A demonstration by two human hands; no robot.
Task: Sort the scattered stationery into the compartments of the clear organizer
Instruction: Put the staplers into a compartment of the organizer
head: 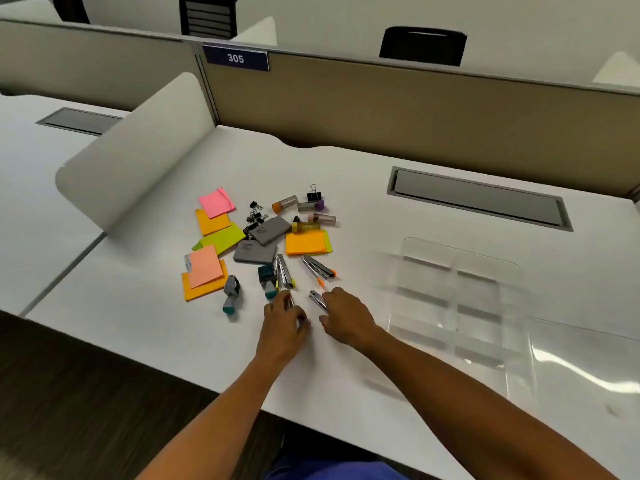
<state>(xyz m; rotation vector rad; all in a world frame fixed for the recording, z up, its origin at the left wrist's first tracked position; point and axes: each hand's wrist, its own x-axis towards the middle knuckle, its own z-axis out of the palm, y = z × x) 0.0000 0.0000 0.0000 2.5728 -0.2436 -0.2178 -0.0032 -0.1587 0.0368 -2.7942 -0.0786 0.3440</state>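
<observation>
Our left hand point(284, 318) curls on a stapler point(284, 276) whose long axis points away from us. Our right hand point(346, 315) pinches a chrome clip point(318, 300). Beyond lies the scattered pile; the organizer point(460, 306) sits right, nearer the right hand.

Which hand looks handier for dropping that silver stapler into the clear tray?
The right hand. It already touches the near silver stapler, and the clear organizer lies on its side of the desk. The left hand would have to cross over.
</observation>
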